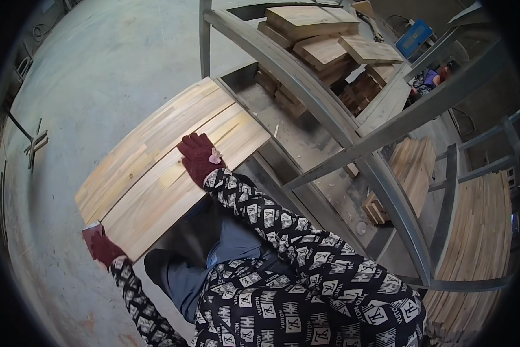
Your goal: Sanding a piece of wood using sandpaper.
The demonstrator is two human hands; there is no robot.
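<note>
1. Floor [104, 98], pale concrete, spreads wide to the worker's left; the wood stock sits on the other side, probably to spare walking room.
2. Steel frame [399, 202], grey, crosses the right side; its bars seem meant to bear and separate wood.
3. Long-strip stack [474, 225], far right, pieces lined up lengthwise, presumably so they lie steady.
4. Far panel [150, 139] and near panel [173, 191], pale jointed wood, lie flat before the worker, side by side along a dark seam. Right ends come up beside the frame; what bears them is mostly hidden from me.
5. Thick boards [312, 23], piled crosswise at upper right, looser than the strips.
6. Right hand [201, 159], maroon glove, laid palm-down on the near panel, fingers close together, gripping nothing; I judge it steadies the wood.
7. Left hand [102, 247], same glove, at the panels' left end by the seam. A small dark flat piece [91, 230] shows at its fingers; whether they clamp it, I cannot tell.
</note>
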